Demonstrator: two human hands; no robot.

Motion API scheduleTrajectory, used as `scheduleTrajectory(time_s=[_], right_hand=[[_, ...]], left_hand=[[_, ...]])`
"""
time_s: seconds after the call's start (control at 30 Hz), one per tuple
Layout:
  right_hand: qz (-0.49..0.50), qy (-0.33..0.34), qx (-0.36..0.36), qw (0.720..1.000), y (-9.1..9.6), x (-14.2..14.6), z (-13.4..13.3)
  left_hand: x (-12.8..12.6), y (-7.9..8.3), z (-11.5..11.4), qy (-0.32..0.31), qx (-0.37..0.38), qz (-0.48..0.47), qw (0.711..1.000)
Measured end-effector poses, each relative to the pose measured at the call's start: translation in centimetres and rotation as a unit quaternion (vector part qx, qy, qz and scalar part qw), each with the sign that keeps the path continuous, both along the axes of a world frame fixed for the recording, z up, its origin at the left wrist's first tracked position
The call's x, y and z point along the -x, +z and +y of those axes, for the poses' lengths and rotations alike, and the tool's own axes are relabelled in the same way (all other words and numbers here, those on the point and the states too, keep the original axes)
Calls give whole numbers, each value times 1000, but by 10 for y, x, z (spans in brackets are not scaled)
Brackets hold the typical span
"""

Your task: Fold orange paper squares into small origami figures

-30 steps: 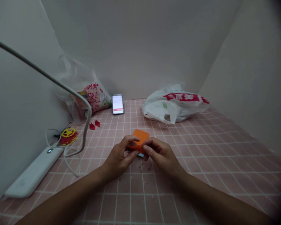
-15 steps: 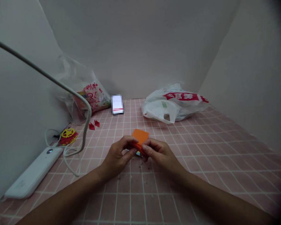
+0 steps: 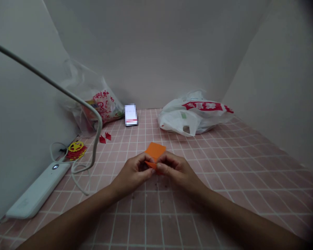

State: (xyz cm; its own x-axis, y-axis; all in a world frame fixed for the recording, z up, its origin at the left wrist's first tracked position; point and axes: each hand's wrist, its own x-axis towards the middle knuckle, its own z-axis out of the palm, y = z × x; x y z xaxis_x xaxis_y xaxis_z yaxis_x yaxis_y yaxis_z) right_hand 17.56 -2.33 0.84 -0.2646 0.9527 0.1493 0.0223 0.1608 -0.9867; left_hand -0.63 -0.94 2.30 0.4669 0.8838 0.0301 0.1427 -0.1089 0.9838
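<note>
A folded piece of orange paper (image 3: 155,150) is held between my two hands, just above the pink tiled surface (image 3: 125,225). My left hand (image 3: 137,170) pinches its near left part between thumb and fingers. On the other side, my right hand (image 3: 173,166) grips the near right part, its thumb pressed close to the left fingertips. The far part of the paper sticks out flat beyond my fingers, while a near flap tilts up between the thumbs. My fingers hide some of the folds.
A white plastic bag (image 3: 174,121) lies at the back right, a clear bag (image 3: 104,107) back left. Beside it stands a lit phone (image 3: 130,114). Small red folded papers (image 3: 108,136), yellow and red cutouts (image 3: 75,147) and a white power bank (image 3: 39,191) lie left. A cable (image 3: 49,81) hangs across.
My fingertips have shifted on the orange paper, and a near flap shows more between the thumbs. The light-coloured piece seen below the paper earlier is now out of sight.
</note>
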Motion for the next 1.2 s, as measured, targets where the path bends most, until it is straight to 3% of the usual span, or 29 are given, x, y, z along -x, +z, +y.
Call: scheduleTrajectory(time_s=[0.13, 0.37, 0.5, 0.67, 0.9, 1.2], right_hand=[[55, -5, 79, 995, -4, 3, 0], [92, 0, 151, 984, -10, 7, -3], [95, 32, 193, 976, -13, 8, -4], [88, 42, 199, 975, -15, 10, -6], [104, 16, 188, 977, -8, 16, -13], [114, 15, 189, 975, -18, 21, -17]], left_hand=[[-1, 0, -1, 2, 58, -66, 996], [0, 0, 0, 20, 3, -1, 1000], [-1, 0, 0, 52, 26, -11, 998], [-2, -2, -1, 77, 50, -21, 996], [-4, -6, -2, 59, 66, -23, 996], [-1, -6, -4, 79, 1, 8, 997]])
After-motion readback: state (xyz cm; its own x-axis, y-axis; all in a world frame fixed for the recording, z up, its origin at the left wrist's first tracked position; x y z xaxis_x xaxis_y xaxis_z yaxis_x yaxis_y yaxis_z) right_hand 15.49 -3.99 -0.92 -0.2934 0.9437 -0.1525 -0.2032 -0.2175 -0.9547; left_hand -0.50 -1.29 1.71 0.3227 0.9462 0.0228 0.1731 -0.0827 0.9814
